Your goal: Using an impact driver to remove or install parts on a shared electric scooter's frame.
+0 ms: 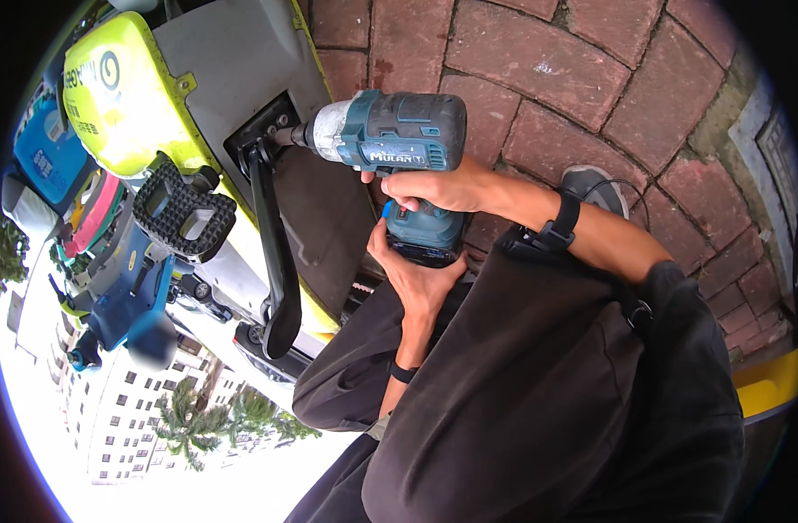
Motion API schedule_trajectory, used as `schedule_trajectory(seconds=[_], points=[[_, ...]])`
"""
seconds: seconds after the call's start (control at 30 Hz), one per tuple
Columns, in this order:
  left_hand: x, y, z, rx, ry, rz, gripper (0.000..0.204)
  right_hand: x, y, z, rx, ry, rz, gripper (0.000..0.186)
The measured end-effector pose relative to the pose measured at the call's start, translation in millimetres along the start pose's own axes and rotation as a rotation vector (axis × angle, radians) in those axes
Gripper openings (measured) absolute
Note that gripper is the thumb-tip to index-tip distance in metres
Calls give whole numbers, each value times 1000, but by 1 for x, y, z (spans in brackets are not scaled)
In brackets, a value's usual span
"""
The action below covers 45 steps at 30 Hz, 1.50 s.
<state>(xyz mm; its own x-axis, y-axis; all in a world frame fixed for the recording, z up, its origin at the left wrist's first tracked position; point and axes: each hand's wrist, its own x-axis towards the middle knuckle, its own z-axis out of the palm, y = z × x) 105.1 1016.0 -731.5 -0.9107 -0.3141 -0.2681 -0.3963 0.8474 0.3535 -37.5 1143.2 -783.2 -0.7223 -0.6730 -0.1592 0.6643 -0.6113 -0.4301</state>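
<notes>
A teal and black cordless impact driver (407, 131) lies level across the upper middle of the view. My right hand (447, 186) is closed around its handle just below the body, with fingers by the trigger. Under it, my left hand (416, 283) grips the battery base (427, 228). The driver's grey nose points left, and its socket (283, 136) meets the black mounting bracket (264, 131), where bolt heads show. From that bracket runs a black kickstand (272, 253). The bracket sits on the grey and yellow body panel (242, 57) of a bike or scooter.
A black pedal (185, 209) sticks out beside the panel. Red-brown paving (538, 61) spreads at upper right, with a grey shoe (595, 187) on it. My dark-trousered knees (521, 375) fill the lower middle. A person with a blurred head (152, 340), parked cars and palms appear at left.
</notes>
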Motion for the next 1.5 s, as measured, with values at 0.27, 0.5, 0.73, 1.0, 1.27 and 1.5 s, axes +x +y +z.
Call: schedule_trajectory(seconds=[0.27,0.5,0.73,1.0,1.27,1.5], points=[[10,-10,26,-74,41,28,116,3,-8,0,-143,96,-31,26],[28,-15,50,-142,60,41,118,9,-15,-8,-697,101,-269,29],[-10,35,-38,40,-55,-80,115,2,-6,14,213,52,97,19],[-10,65,-96,271,-168,-60,114,1,2,41,459,122,83,16],[-11,45,-70,191,-89,-6,112,3,3,31,313,104,84,12],[-10,35,-64,177,-83,2,112,4,4,33,299,122,90,10]])
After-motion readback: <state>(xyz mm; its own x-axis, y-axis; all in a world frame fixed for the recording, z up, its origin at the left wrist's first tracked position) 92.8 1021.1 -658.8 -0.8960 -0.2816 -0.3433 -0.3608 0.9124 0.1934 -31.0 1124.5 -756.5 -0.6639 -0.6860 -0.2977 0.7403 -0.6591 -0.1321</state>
